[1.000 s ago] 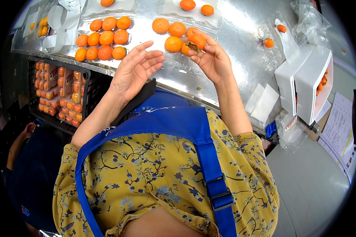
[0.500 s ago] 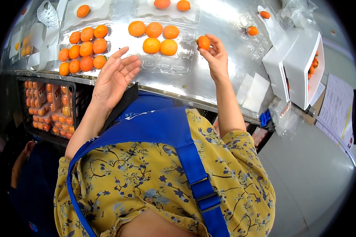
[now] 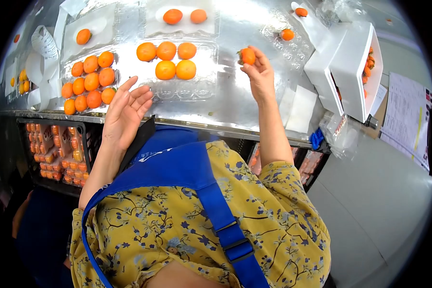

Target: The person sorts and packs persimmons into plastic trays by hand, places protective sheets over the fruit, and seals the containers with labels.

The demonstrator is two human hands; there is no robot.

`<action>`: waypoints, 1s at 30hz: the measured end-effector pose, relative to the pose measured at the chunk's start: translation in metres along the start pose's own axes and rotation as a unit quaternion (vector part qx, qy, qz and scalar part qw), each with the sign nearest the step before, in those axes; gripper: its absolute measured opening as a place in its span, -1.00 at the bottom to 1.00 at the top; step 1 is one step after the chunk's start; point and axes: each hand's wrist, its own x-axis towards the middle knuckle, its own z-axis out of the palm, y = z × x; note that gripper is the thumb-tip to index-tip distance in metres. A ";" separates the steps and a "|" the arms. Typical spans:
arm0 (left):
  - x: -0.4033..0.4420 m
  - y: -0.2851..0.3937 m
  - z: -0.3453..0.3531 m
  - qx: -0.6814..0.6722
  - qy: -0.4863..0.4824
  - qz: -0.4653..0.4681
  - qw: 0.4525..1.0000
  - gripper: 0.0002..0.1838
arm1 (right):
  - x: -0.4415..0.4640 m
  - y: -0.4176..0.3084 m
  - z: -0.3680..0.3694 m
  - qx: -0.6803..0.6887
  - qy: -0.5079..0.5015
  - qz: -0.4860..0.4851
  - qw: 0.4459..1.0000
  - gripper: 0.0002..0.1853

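Observation:
My right hand (image 3: pixel 260 77) pinches a persimmon (image 3: pixel 247 56) between thumb and fingers, its leafy calyx turned toward the left. It is held to the right of a clear plastic tray (image 3: pixel 177 91), apart from it. Five orange persimmons sit in that tray's back cells, and its front row of cells holds none. Near the tray's front left corner, my left hand (image 3: pixel 127 111) is open, palm facing right, with nothing in it. To its left stands another clear tray (image 3: pixel 116 77) filled with several persimmons in rows.
Persimmons lie on white sheets (image 3: pixel 153 26) at the back. A white foam box (image 3: pixel 343 72) tilts at the right with persimmons inside. White tape (image 3: pixel 43 45) lies at the left. Below the metal table's edge, a black crate (image 3: pixel 84 144) holds packed fruit. Papers (image 3: pixel 403 120) are far right.
The view has shifted, so the table sits lower and further left. My right hand has moved right, away from the tray, and turned the persimmon. My left hand stays open by the tray.

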 end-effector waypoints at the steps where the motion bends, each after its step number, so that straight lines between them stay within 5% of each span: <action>1: 0.000 0.000 -0.001 0.007 -0.004 -0.001 1.000 -0.48 | 0.004 -0.003 -0.011 -0.003 0.020 -0.015 1.000 -0.47; 14: 0.002 -0.003 -0.001 0.015 0.007 -0.001 1.000 -0.48 | 0.079 -0.017 -0.123 -0.259 0.200 -0.098 0.940 -0.50; 30: 0.000 -0.001 -0.002 0.027 0.013 -0.012 0.999 -0.46 | 0.099 -0.011 -0.145 -0.562 0.183 -0.076 0.803 -0.46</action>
